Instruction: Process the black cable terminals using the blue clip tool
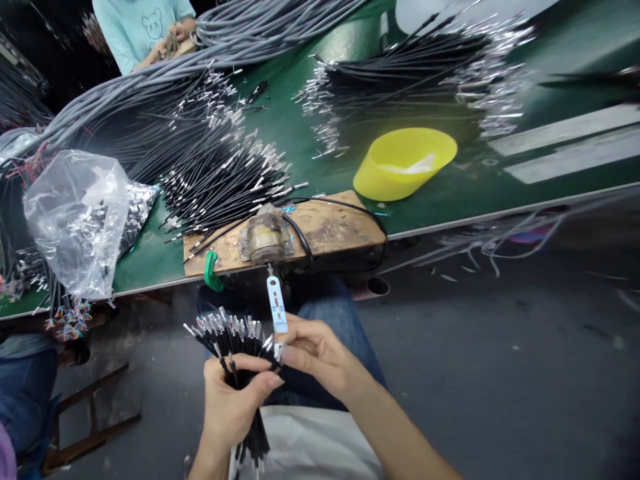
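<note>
My left hand (227, 403) is wrapped round a bundle of short black cables (257, 433), their silver ends fanned out above the fingers. My right hand (317, 360) pinches the silver tip of one cable (279, 351) at the bundle's right side. Just above those fingertips hangs a light blue plastic clip (277, 303), joined to the shaft of a small motor (266, 237). Whether the right fingers touch the clip is hard to tell. The motor is fixed to a wooden board (330, 230) at the table edge.
On the green table (280, 127) lie piles of black cables (225, 173), a yellow container (405, 163), a clear plastic bag (77, 220) and long grey cables (150, 73). A green clamp (212, 272) grips the board's edge. Another person (145, 30) works across the table; a wooden stool (90, 420) stands lower left.
</note>
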A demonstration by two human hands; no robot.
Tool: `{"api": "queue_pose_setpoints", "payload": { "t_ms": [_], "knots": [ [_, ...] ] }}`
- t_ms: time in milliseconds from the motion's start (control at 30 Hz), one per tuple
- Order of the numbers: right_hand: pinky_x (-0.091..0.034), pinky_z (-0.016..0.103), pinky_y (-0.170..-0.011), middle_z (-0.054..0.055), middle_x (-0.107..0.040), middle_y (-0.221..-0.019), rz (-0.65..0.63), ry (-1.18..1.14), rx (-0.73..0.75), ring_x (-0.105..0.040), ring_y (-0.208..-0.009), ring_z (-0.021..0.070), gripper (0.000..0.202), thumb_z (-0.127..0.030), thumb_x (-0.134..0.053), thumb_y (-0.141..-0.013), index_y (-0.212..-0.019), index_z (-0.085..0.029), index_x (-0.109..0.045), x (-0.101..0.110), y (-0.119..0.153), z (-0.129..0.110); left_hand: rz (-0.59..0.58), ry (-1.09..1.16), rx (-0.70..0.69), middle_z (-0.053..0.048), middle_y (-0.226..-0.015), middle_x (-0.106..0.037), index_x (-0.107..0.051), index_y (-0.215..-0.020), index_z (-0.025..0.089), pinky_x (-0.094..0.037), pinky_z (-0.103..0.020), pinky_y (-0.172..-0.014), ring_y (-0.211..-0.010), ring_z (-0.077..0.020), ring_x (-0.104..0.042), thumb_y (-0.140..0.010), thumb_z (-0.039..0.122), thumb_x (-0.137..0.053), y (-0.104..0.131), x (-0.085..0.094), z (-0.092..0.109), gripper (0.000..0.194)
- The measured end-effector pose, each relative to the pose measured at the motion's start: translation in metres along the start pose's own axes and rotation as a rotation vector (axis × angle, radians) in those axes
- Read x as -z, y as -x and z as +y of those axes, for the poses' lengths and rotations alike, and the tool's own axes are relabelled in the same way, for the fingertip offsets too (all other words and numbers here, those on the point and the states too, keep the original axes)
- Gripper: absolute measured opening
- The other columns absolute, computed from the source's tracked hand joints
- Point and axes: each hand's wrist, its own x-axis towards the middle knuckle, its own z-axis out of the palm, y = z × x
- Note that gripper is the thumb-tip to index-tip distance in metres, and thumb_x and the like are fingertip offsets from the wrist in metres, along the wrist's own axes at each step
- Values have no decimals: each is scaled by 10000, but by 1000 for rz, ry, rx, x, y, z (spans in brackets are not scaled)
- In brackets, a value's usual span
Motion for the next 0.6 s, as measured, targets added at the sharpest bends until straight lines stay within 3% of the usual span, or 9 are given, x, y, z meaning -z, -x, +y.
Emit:
{"api": "queue_pose_setpoints", "payload": {
  "t_ms": [67, 200, 333, 433, 533, 600],
  "knots": [
    [-372, 246, -563, -6, -493, -663, -17, -35, -58, -461, -593, 110, 271, -399, -714, -722, -602, -168, -641, 1, -3, -3, 50, -31, -32, -58, -621, -726, -746, -619, 163, -525, -289, -610, -600, -188, -647, -605, 292, -779, -1, -1, 1, 134],
    [-346, 240, -522, -13, -501, -613, -30, -80, -131, -434, -553, 101, 241, -376, -749, -672, -582, -167, -670, -1, -8, -8, 99, -52, -90, -35, -604, -729, -746, -623, 183, -537, -267, -561, -560, -183, -666, -600, 272, -783, -2, -4, 0, 99],
    [-341, 237, -505, -21, -501, -587, 38, -119, -159, -423, -537, 99, 203, -335, -785, -608, -555, -171, -678, -2, -11, -6, 126, -60, -145, -36, -598, -731, -745, -615, 168, -551, -272, -562, -553, -196, -678, -605, 221, -772, -1, -6, 1, 61],
    [-325, 240, -481, -23, -498, -550, 144, -108, -187, -411, -508, 99, 256, -364, -786, -584, -513, -160, -649, 1, -18, -6, 159, -84, -177, -25, -600, -733, -743, -615, 170, -560, -262, -575, -551, -193, -686, -603, 175, -766, 4, -7, 4, 26],
    [-329, 245, -489, -26, -478, -494, 315, -55, -125, -403, -497, 103, 375, -465, -748, -606, -459, -159, -590, 3, -30, -12, 225, -122, -228, -6, -603, -736, -744, -620, 186, -564, -244, -572, -537, -185, -691, -596, 150, -771, 9, -7, 6, 51],
    [-355, 250, -523, -13, -507, -492, 357, -17, -88, -443, -521, 114, 433, -541, -722, -604, -455, -160, -580, 1, -39, -20, 277, -149, -274, 3, -614, -740, -751, -641, 198, -564, -235, -571, -528, -179, -691, -593, 135, -773, 12, -6, 7, 83]
  ]
}}
